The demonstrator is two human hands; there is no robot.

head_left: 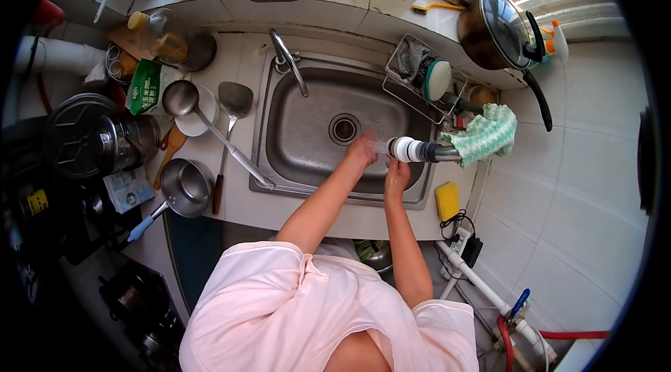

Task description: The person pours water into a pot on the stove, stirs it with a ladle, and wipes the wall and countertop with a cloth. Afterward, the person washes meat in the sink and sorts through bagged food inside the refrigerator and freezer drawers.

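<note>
Over the steel sink (pixel 285 152), my left hand (pixel 361 149) reaches to the water coming from a white-collared tap (pixel 414 149). Its fingers look stretched out and somewhat blurred, with no object visible in them. My right hand (pixel 397 173) is just below the tap's nozzle, wet and palm turned up. The tap hides part of its fingers; those that show look loose and hold nothing I can see. The drain (pixel 344 129) lies just beyond my left hand. Draped over the tap's pipe is a green and white cloth (pixel 487 133).
A second curved tap (pixel 288 64) rises at the sink's back left. A ladle (pixel 217 131) rests across the left rim, near a spatula (pixel 235 101) and a saucepan (pixel 186 187). On the right are a wire rack (pixel 412 96), a yellow sponge (pixel 447 201) and a lidded pot (pixel 486 33).
</note>
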